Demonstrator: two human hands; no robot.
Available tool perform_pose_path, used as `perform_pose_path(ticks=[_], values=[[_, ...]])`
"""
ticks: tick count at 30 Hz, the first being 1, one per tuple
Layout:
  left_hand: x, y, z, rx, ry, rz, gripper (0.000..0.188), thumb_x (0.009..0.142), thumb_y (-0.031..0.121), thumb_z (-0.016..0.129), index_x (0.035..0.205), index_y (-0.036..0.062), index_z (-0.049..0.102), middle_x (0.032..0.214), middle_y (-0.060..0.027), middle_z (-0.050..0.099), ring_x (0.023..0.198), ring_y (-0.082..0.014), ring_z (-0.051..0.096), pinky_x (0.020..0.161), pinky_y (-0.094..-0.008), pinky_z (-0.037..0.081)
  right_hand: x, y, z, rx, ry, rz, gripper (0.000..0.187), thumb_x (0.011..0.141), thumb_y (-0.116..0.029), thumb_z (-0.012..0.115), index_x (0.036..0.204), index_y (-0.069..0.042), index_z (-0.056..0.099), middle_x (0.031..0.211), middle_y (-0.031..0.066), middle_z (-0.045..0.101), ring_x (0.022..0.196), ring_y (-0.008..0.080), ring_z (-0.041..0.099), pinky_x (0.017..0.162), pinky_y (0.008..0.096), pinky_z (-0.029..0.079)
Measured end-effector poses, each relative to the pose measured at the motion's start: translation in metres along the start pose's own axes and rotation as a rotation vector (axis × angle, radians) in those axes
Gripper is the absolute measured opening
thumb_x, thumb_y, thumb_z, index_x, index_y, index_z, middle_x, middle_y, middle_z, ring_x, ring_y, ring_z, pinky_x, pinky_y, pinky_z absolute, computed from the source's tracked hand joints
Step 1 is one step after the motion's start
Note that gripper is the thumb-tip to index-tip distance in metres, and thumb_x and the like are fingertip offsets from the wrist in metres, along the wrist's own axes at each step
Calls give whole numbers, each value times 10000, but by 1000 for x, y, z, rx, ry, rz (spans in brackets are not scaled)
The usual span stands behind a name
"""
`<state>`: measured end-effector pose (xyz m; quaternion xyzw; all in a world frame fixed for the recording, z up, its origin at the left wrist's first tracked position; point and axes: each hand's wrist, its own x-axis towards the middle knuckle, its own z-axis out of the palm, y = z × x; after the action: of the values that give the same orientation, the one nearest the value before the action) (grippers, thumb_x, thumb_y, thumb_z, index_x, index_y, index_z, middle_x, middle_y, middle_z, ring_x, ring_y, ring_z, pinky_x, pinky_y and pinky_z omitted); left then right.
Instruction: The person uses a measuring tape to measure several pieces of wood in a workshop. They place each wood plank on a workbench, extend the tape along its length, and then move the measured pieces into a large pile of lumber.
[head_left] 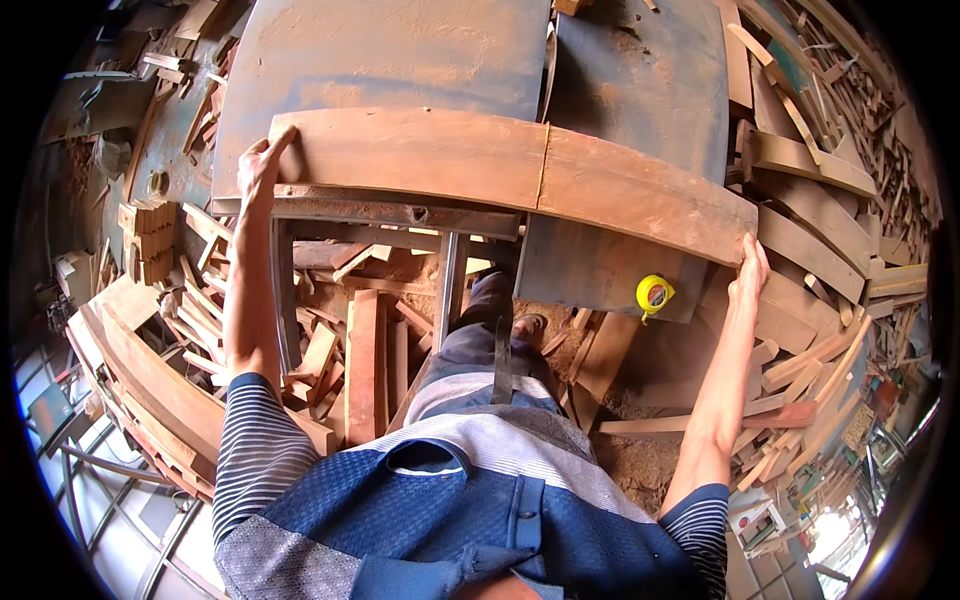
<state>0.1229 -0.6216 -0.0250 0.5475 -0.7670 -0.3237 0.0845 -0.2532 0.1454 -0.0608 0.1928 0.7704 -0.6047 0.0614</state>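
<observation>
A long reddish-brown wooden board [420, 150] lies crosswise over the near edge of a dusty metal table [400, 50]. My left hand [265, 163] is closed round the board's left end, thumb on top. At its right end my right hand [750, 268] grips the near corner, with the fingers partly hidden beneath. A thin line crosses the board a little right of its middle; whether it is a cut or a joint I cannot tell. A yellow tape measure [655, 293] rests on the grey metal surface near the board's right half.
A second metal top [650, 60] adjoins the table across a narrow gap. Stacked planks [810, 165] crowd the right side. Loose offcuts [320, 350] and sawdust lie round my feet, and curved boards [150, 360] are piled at left. A bundle of short blocks [148, 240] stands farther left.
</observation>
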Motion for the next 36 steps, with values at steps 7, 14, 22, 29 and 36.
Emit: perform_pose_path(ticks=[7,14,22,29,36], values=[[-24,-12,3,136,10,-13,699,851,728,704,875,30,689,795,-120,668,805,-255,633,785,-423,482,-15,20,0,35,-41,2,484,1021,-200,694,1417,60,589,1418,135,635,1317,221,567,1156,376,399],[-62,32,29,771,72,608,1063,796,730,756,1526,23,446,1605,-268,367,1524,-406,303,1242,-518,268,-12,13,-3,-259,-57,-33,560,1038,-332,671,1456,25,569,1464,138,618,1353,225,555,1160,378,393],[-121,94,71,905,-376,1122,1284,592,520,952,1612,51,331,1694,-258,185,1594,-441,103,1322,-532,122,-70,-22,13,-1042,-116,-748,845,808,-305,855,1528,-58,487,1576,231,465,1442,393,460,1197,461,387],[-119,82,79,812,-257,1233,1143,604,401,913,1570,74,398,1617,-262,296,1544,-448,234,1295,-531,211,-129,-37,53,-1379,-331,-824,1129,695,-273,916,1639,-152,308,1684,242,275,1534,443,300,1240,532,311],[-115,66,88,808,-204,1261,1101,612,438,928,1556,132,449,1623,-263,287,1541,-451,239,1285,-568,221,-128,-49,98,-1492,-462,-892,1252,640,-247,951,1666,-191,235,1713,230,202,1579,414,220,1276,528,257]])
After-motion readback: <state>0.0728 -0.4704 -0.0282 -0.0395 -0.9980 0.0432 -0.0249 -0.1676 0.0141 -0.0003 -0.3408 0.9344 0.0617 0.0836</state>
